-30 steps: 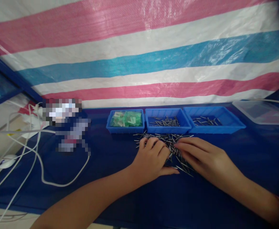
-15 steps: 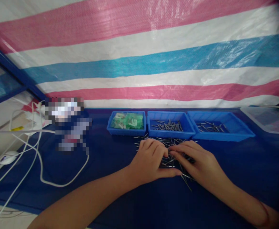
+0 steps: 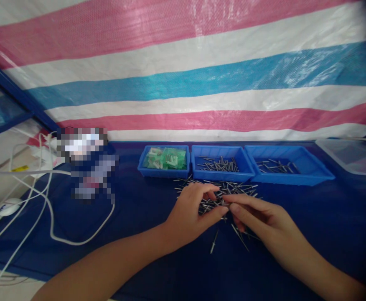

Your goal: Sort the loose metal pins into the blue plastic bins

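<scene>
I see both hands over the tabletop [image 3: 183, 267], arms coming in from the two lower corners and converging at a loose pile of blind rivets [image 3: 239, 188]. The left hand [image 3: 189, 211] is half open, palm side toward the pile, index finger arched and thumb stretched out apart from it; I can't tell whether its hidden fingers have hold of anything. The right hand [image 3: 269, 215] comes in from the side, thumb and index tips close together beside the left thumb tip; I can't tell whether a rivet is pinched there. A lone rivet [image 3: 214, 242] lies below the pile, nearer me. Just behind the pile, three blue bins form a row: the left bin [image 3: 164, 172] holds green packets [image 3: 175, 159], the middle bin [image 3: 222, 174] many rivets, the right bin [image 3: 291, 179] fewer. Their front walls bound my reach forward, with a striped sheet [image 3: 183, 85] rising behind. Right of them lies a clear plastic lid [image 3: 352, 156]; far left, white cables [image 3: 49, 196] loop across, beside a pixelated patch. Bare tabletop stretches between cables and pile, and toward the near edge.
</scene>
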{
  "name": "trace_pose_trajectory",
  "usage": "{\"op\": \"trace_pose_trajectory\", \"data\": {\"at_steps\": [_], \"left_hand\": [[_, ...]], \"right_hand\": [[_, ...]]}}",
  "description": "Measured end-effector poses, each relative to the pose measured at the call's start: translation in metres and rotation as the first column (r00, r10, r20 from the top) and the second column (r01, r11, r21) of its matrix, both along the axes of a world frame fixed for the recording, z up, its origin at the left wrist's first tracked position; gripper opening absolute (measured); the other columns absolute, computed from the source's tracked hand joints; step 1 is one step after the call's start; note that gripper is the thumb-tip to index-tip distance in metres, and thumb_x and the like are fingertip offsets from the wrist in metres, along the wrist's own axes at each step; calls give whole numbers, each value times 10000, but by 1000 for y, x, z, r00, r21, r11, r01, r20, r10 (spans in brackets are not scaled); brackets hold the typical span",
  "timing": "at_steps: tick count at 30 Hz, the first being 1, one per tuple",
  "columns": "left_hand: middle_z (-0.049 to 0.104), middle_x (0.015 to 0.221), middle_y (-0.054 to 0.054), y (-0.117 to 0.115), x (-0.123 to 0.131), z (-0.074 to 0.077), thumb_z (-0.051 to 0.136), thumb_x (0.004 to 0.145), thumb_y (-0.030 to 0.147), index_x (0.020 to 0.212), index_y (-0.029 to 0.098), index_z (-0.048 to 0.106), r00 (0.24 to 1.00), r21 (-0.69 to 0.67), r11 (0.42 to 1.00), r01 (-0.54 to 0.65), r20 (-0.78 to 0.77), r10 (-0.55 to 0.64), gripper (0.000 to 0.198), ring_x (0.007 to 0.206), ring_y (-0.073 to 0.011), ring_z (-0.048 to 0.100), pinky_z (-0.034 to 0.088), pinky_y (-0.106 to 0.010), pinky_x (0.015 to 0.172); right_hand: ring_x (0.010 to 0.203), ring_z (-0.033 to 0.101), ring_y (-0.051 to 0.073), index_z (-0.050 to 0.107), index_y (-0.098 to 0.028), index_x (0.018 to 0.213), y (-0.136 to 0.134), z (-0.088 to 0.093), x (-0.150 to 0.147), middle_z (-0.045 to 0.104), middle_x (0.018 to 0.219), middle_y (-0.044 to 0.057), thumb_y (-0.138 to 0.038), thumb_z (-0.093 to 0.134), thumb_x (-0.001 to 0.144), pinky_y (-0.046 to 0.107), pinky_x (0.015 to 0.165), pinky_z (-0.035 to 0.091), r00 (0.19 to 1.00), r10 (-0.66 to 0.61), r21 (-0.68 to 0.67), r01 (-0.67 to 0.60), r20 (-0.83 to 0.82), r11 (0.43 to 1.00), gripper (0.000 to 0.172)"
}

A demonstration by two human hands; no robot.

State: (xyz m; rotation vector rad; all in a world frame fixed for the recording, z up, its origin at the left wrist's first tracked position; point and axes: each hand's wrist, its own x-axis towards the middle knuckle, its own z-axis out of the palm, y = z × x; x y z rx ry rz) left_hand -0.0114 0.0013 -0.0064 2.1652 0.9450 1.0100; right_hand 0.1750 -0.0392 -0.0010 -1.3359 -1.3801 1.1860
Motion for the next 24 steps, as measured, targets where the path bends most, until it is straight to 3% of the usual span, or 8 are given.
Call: {"op": "trace_pose_trajectory", "data": {"at_steps": [6, 14, 24], "left_hand": [[672, 846, -41, -4, 4, 5, 584, 881, 298, 862, 175, 615, 993, -100, 995, 23, 122, -11, 128, 802, -166, 625, 489, -295, 758], [634, 796, -16, -1, 3, 8, 555, 893, 249, 839, 169, 601, 989, -101, 995, -21, 146, 36, 107, 742, -132, 586, 467, -249, 710], [627, 793, -18, 0, 5, 7, 582, 866, 239, 832, 176, 594, 989, -42, 999, -13, 146, 19, 73, 732, -135, 578, 463, -252, 699]], "right_hand": [[517, 561, 122, 683, -172, 985, -1, -1, -9, 585, 578, -1, -498, 615, 803, 253, 490, 504, 993, 73, -47, -78, -92, 996, 379], [432, 515, 88, 612, -150, 1020, 1, 1, -11, 561, 596, -20, -538, 594, 810, 222, 399, 453, 973, 94, -128, -123, -212, 984, 442], [368, 493, 61, 582, -157, 992, 0, -4, -8, 519, 586, -55, -508, 540, 863, 183, 346, 364, 975, 159, -129, -180, -156, 975, 376]]}}
